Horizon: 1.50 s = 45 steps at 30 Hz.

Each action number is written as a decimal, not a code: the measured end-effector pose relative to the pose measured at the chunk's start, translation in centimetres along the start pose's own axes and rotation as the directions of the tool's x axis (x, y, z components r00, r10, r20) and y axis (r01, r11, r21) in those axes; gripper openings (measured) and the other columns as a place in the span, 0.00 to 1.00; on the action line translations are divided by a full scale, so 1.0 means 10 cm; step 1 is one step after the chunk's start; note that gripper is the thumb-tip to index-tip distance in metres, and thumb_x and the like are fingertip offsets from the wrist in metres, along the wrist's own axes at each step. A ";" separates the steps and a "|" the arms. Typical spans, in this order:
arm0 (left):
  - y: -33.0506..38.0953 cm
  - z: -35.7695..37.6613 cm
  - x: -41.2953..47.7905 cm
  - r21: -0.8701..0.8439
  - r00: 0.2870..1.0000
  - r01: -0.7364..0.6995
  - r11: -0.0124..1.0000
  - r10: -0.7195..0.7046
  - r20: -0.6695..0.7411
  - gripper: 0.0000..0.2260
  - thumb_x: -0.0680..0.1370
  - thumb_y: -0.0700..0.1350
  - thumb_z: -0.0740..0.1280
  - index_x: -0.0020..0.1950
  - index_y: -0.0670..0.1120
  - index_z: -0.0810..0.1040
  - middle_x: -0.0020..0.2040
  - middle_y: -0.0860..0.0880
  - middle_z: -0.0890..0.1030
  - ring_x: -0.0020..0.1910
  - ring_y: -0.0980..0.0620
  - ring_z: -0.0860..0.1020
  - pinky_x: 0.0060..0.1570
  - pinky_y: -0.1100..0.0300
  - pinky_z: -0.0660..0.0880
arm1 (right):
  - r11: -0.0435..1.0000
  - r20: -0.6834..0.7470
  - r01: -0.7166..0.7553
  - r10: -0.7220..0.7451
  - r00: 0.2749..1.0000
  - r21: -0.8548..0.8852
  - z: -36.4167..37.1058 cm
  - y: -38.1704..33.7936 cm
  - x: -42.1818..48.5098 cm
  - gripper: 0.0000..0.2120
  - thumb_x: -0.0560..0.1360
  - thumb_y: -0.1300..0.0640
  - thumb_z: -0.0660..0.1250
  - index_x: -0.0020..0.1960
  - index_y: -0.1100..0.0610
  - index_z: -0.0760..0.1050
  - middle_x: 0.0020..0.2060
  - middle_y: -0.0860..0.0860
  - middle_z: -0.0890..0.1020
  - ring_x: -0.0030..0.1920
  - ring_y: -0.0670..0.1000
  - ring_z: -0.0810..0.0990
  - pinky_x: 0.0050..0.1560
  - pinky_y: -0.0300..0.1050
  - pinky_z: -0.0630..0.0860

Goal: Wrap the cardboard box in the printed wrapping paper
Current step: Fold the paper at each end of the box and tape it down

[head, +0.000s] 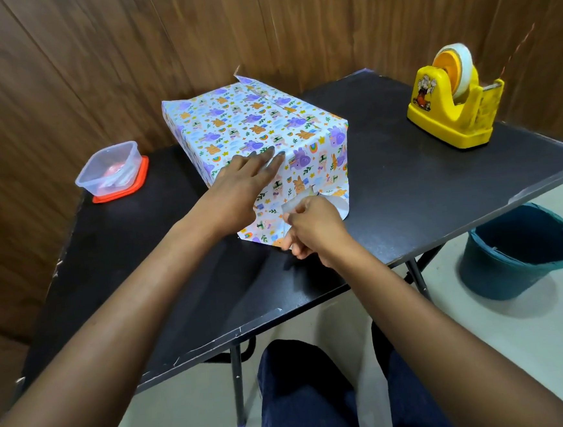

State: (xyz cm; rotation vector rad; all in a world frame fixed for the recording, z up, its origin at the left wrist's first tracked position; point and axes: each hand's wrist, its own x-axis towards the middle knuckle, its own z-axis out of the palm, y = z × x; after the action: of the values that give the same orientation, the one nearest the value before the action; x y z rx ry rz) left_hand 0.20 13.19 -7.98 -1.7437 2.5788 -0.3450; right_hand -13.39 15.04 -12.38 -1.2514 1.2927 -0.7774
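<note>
The cardboard box [253, 128], covered all over in printed wrapping paper [316, 163], sits near the middle of the black folding table [405, 183]. The left hand [247, 179] lies flat with fingers spread on the near top edge of the box, pressing the paper down. The right hand [311, 227] pinches a short strip of clear tape [294, 207] against the near end flap, low by the tabletop. To the left stands a clear plastic container [110, 168] on its orange lid; far right, well apart, a yellow tape dispenser [455, 103]. A blue bucket [518, 248] stands on the floor beside the table.
</note>
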 end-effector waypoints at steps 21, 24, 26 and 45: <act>-0.04 0.02 0.03 -0.019 1.000 -0.020 1.000 0.020 0.000 0.35 0.77 0.40 0.63 0.77 0.50 0.46 0.77 0.49 0.52 0.67 0.45 0.60 0.65 0.54 0.61 | 0.942 0.000 0.328 -0.329 0.944 -0.073 0.75 0.16 -0.10 0.37 0.77 0.68 0.57 0.75 0.64 0.35 0.76 0.59 0.47 0.76 0.56 0.48 0.74 0.51 0.53; -0.02 0.01 0.01 -0.030 1.000 -0.012 0.999 0.012 0.000 0.35 0.76 0.38 0.62 0.77 0.50 0.46 0.77 0.50 0.52 0.67 0.46 0.59 0.65 0.55 0.60 | 0.925 -0.020 0.361 -0.366 0.930 -0.114 0.87 0.14 -0.06 0.36 0.77 0.67 0.59 0.75 0.68 0.39 0.75 0.61 0.40 0.76 0.55 0.37 0.76 0.47 0.43; -0.01 0.00 0.00 -0.019 1.000 -0.002 1.000 0.002 0.012 0.36 0.75 0.37 0.62 0.77 0.51 0.45 0.77 0.50 0.50 0.67 0.46 0.59 0.65 0.56 0.59 | 0.912 -0.007 0.377 -0.383 0.924 -0.161 0.95 0.18 -0.04 0.35 0.77 0.65 0.60 0.75 0.68 0.42 0.75 0.61 0.39 0.75 0.55 0.33 0.76 0.48 0.43; -0.03 0.03 0.04 -0.028 0.999 0.012 1.000 -0.011 0.041 0.39 0.73 0.32 0.62 0.77 0.52 0.44 0.77 0.50 0.51 0.66 0.47 0.59 0.64 0.57 0.60 | 0.949 0.073 0.258 -0.248 0.966 -0.183 0.60 0.25 -0.20 0.22 0.78 0.65 0.56 0.72 0.61 0.62 0.66 0.59 0.71 0.66 0.58 0.70 0.60 0.42 0.66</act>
State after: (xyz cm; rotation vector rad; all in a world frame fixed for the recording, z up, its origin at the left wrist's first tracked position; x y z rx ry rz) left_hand 0.39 12.65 -8.13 -1.7556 2.5593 -0.2712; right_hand -8.48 18.84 -15.19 -1.6048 1.2018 -0.8111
